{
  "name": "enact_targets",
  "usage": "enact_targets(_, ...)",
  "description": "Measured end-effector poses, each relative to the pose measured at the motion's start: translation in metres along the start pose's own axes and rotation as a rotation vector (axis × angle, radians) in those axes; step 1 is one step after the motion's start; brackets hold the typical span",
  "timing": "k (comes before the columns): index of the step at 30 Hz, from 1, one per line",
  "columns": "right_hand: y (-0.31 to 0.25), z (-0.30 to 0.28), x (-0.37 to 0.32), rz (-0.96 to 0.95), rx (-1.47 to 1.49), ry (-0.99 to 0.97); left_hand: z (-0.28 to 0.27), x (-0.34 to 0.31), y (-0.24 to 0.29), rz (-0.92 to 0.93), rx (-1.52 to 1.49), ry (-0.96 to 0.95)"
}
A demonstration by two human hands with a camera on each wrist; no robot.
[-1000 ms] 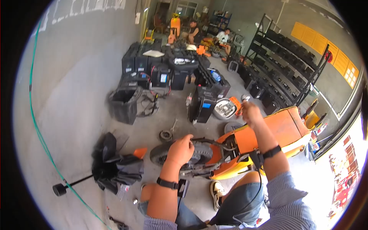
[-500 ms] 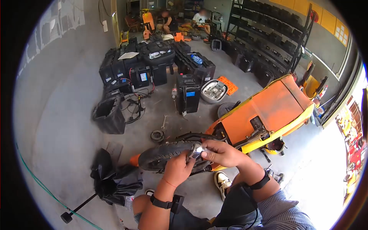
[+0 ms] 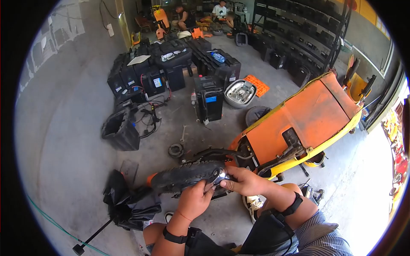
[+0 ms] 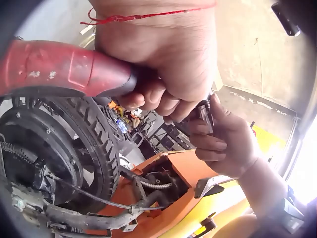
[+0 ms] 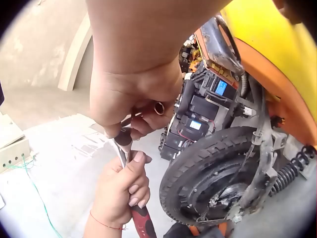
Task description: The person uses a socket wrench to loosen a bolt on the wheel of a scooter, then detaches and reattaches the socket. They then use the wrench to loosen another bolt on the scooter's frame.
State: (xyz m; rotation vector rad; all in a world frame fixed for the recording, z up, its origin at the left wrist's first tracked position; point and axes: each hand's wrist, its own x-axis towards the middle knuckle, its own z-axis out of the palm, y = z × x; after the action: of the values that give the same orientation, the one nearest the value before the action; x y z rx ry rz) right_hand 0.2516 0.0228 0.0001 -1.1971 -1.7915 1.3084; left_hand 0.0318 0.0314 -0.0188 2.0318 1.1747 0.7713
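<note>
A ratchet wrench with a red handle [image 4: 59, 72] is in my left hand [image 3: 194, 200], its fingers curled round the grip near the metal neck. The shiny wrench head [image 3: 220, 174] points up between the hands. My right hand [image 3: 245, 182] pinches the metal at that end with thumb and fingers. From between its fingers shows the round open end of a socket [image 5: 159, 108]. Both hands are above the black tyre [image 5: 198, 163] of an orange and yellow scooter [image 3: 307, 113] lying on its side. The wheel's hub [image 4: 34, 141] shows below the handle.
Black battery boxes [image 3: 173, 59] stand in rows ahead. A white basin [image 3: 240, 93] and a loose ring-shaped part [image 3: 175, 150] lie on the floor beyond the wheel. Black sheeting [image 3: 124, 200] is at left. A dark shelf rack [image 3: 299, 38] and two seated people are farther back.
My right hand came down from its outstretched position over the scooter body to the left hand, where both now meet at the wrench head. The head view tilted down and shifted.
</note>
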Motion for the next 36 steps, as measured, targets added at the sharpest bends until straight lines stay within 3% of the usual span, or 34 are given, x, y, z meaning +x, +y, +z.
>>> enact_targets(6,0.014,-0.005,0.003,-0.086,-0.154,0.149,0.007,0.015,0.002,-0.071,0.028,-0.06)
enact_targets(16,0.009,-0.007,0.002,-0.044,-0.11,0.227,0.017,0.024,-0.003,-0.037,-0.027,-0.046)
enact_targets(19,0.019,-0.005,0.005,-0.102,-0.102,0.238,0.023,0.023,-0.003,-0.01,-0.1,0.055)
enact_targets(22,0.021,-0.005,0.005,-0.014,-0.086,0.248,0.024,0.024,0.006,0.018,-0.086,0.139)
enact_targets(24,0.016,-0.008,0.006,0.122,-0.038,0.181,0.023,0.025,0.004,0.196,0.035,0.117)
enact_targets(31,0.019,-0.012,0.003,0.145,-0.055,0.144,0.022,0.022,0.002,0.217,-0.042,0.092)
enact_targets(33,0.026,-0.008,0.005,-0.121,-0.073,0.253,0.025,0.022,0.001,0.21,-0.103,0.109)
enact_targets(36,0.015,-0.003,0.005,-0.053,0.009,0.27,0.031,0.022,-0.003,0.196,-0.128,0.105)
